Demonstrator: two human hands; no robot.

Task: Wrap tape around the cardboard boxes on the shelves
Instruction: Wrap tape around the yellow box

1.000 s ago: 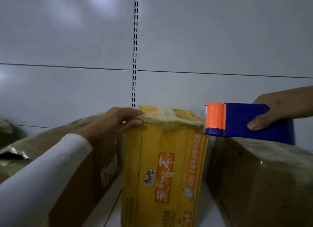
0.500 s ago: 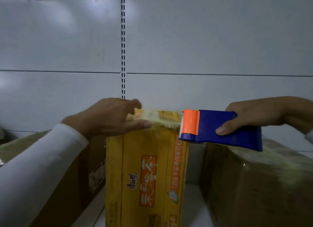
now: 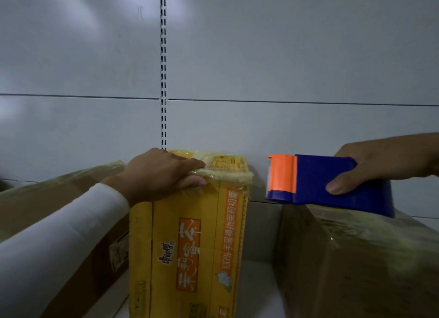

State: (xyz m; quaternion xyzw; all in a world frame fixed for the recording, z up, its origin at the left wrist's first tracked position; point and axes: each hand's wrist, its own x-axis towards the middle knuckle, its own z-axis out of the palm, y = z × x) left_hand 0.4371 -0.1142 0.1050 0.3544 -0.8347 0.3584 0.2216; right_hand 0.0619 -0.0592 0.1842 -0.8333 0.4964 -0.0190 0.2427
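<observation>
Left hand (image 3: 161, 172) grips yellow box (image 3: 190, 241) top edge; right hand (image 3: 380, 165) clasps tape dispenser (image 3: 316, 182) just beside it.

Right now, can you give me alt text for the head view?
The left hand grips the top edge of a yellow box while the right hand holds a blue tape dispenser beside it, between two brown boxes.

Yellow box (image 3: 190, 241), upright, standing at 6 o'clock; left hand (image 3: 159, 174) gripping its taped top edge. Right hand (image 3: 380, 165), at 3 o'clock, holding blue-orange dispenser (image 3: 330, 182) apart from it, over brown box (image 3: 361, 265). Another brown box (image 3: 47, 210) sitting at 8 o'clock.
</observation>
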